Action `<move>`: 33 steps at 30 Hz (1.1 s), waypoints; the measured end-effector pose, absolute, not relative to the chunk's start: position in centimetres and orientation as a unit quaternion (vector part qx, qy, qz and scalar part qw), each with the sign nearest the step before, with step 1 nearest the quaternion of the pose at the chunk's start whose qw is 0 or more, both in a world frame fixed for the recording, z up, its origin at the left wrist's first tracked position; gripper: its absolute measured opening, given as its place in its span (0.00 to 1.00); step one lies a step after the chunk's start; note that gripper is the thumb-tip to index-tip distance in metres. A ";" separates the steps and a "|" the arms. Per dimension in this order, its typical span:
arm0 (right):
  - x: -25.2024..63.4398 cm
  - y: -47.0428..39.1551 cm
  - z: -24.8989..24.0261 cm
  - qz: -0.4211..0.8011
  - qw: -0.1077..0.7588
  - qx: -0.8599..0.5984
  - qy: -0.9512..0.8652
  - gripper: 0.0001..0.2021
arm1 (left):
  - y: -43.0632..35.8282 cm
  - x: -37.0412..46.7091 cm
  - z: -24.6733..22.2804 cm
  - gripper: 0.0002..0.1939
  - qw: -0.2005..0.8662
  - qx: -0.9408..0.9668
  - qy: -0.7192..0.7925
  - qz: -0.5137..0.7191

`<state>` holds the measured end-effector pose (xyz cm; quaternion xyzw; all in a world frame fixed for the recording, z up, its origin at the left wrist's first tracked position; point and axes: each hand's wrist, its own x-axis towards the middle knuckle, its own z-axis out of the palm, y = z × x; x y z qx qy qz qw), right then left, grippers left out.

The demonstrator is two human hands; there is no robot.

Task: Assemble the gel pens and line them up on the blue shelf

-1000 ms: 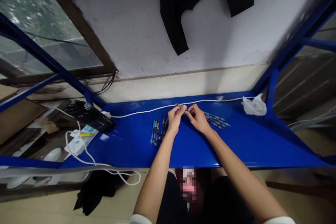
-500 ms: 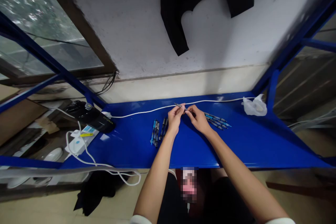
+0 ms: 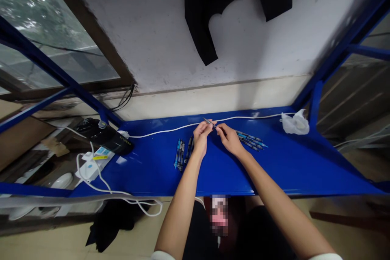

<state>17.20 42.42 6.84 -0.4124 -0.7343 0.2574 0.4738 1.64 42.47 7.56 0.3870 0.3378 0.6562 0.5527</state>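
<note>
My left hand [image 3: 201, 135] has its fingers closed on a thin dark pen [image 3: 207, 120], whose tip points up and to the left. Close by on the right, my right hand [image 3: 229, 138] pinches the pen's other end between thumb and fingers. Several blue and dark pens [image 3: 179, 152] lie side by side on the blue table, left of my left hand; some are partly hidden by it. Another group of pens [image 3: 252, 140] lies slanted just right of my right hand.
On the blue table [image 3: 292, 166], a white cable [image 3: 164, 131] runs along the back. A crumpled plastic bag [image 3: 295, 123] sits back right. At the left are a black bottle [image 3: 105, 135] and a white power strip [image 3: 94, 164] with looping cords. Blue frame posts stand either side.
The hands have drawn very slightly apart, with the fingers of my right hand a little farther along the pen's end. The view has shifted slightly.
</note>
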 end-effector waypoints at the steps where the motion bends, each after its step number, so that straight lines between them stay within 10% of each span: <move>1: 17.2 42.4 6.8 0.263 0.474 -0.413 -0.732 0.16 | 42.4 1.7 7.6 0.22 0.551 0.386 0.337 0.659; 33: 17.0 42.0 7.3 0.298 0.483 -0.405 -0.717 0.18 | 42.7 1.1 7.5 0.22 0.571 0.308 0.322 0.689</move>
